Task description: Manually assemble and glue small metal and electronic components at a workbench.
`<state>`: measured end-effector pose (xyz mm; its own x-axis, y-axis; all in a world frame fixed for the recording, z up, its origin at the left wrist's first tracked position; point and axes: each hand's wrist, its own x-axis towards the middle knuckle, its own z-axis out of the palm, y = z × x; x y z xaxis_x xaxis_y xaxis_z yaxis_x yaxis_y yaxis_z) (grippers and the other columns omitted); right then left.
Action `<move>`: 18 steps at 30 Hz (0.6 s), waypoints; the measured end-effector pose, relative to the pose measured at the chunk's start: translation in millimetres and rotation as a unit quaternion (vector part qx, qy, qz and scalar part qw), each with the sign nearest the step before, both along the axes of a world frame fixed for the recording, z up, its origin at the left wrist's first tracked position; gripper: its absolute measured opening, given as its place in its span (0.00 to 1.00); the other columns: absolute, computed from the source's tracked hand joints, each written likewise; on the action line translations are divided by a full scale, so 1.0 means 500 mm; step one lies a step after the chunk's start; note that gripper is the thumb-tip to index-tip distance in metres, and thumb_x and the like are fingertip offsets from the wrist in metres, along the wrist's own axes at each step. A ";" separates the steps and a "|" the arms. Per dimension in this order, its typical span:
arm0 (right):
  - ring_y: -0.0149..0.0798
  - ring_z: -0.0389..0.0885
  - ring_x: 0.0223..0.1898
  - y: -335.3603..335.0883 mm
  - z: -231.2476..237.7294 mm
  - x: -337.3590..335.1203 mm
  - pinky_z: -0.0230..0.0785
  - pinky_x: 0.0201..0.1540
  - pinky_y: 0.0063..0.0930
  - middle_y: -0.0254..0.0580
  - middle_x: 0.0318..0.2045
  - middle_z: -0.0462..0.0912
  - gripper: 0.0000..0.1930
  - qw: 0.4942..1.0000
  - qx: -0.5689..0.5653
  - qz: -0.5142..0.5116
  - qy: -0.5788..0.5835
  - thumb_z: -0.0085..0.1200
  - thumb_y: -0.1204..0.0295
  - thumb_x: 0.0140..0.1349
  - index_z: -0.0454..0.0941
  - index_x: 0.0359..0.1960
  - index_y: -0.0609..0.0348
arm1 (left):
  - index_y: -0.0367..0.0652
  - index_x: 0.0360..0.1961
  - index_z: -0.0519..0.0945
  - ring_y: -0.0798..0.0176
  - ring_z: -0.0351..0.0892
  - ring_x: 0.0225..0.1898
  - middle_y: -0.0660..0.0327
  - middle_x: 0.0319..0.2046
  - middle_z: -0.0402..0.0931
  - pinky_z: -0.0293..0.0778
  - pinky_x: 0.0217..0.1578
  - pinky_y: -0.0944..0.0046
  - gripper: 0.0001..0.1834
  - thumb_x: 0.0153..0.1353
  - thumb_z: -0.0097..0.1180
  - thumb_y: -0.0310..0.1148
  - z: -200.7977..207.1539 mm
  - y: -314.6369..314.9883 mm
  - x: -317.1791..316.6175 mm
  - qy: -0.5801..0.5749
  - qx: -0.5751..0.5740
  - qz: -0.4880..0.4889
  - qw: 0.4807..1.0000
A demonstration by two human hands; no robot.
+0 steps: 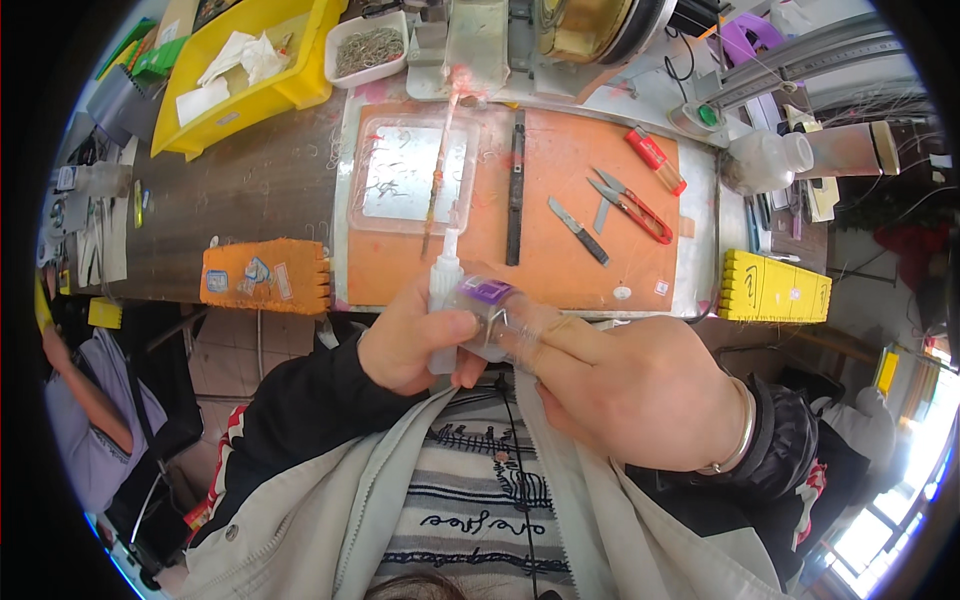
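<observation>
Just past the front edge of the bench, my left hand (pixel 400 340) closes around a small white squeeze bottle (pixel 444 285) with a narrow nozzle pointing up. My right hand (pixel 635 390) grips a clear plastic bottle (pixel 490 315) with a purple label, tilted toward the left. The two bottles meet in front of my chest, and my left thumb lies over where they come together. My fingers hide whether the clear bottle's mouth touches the white one. Beyond them lies an orange work mat (pixel 420 285) bearing a clear shallow tray (pixel 365 225) with small bent wire pieces in it.
On the mat lie a black bar (pixel 515 190), a craft knife (pixel 580 232), red-handled snips (pixel 645 215) and a red lighter (pixel 655 160). A thin rod (pixel 437 185) crosses the tray. Orange (pixel 265 277) and yellow (pixel 775 287) blocks flank the front edge. A yellow bin (pixel 240 115) stands far left.
</observation>
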<state>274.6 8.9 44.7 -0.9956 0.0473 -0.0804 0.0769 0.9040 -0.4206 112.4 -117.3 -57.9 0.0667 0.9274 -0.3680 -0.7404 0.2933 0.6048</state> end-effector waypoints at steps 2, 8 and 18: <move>0.31 0.76 0.18 -0.001 -0.007 0.002 0.67 0.18 0.24 0.42 0.47 0.76 0.14 1.000 0.026 -0.001 0.005 0.50 0.76 0.46 0.74 0.38 0.63 | 0.37 0.45 0.70 0.68 0.74 0.19 0.57 0.33 0.75 0.67 0.12 0.74 0.36 0.46 0.65 0.56 0.000 0.001 -0.002 0.003 -0.002 -0.008 1.000; 0.36 0.77 0.22 0.004 -0.025 -0.004 0.68 0.19 0.27 0.37 0.38 0.77 0.14 0.992 -0.092 -0.034 0.080 0.54 0.76 0.44 0.75 0.36 0.58 | 0.36 0.47 0.70 0.70 0.73 0.19 0.58 0.33 0.75 0.68 0.14 0.74 0.35 0.47 0.64 0.54 0.005 0.008 -0.003 -0.048 0.031 -0.022 0.998; 0.35 0.79 0.25 -0.002 0.004 0.001 0.71 0.23 0.25 0.39 0.29 0.80 0.12 0.945 -0.233 -0.184 0.133 0.61 0.79 0.44 0.80 0.33 0.58 | 0.37 0.47 0.69 0.72 0.69 0.15 0.54 0.36 0.76 0.63 0.12 0.76 0.39 0.48 0.59 0.63 0.003 0.008 -0.001 -0.033 0.036 0.020 0.999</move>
<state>275.2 8.2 46.8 -0.9063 0.4161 0.0736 0.1852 0.5477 -0.8159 111.8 -113.3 -56.4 0.0513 0.9536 -0.2968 -0.7901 0.2205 0.5719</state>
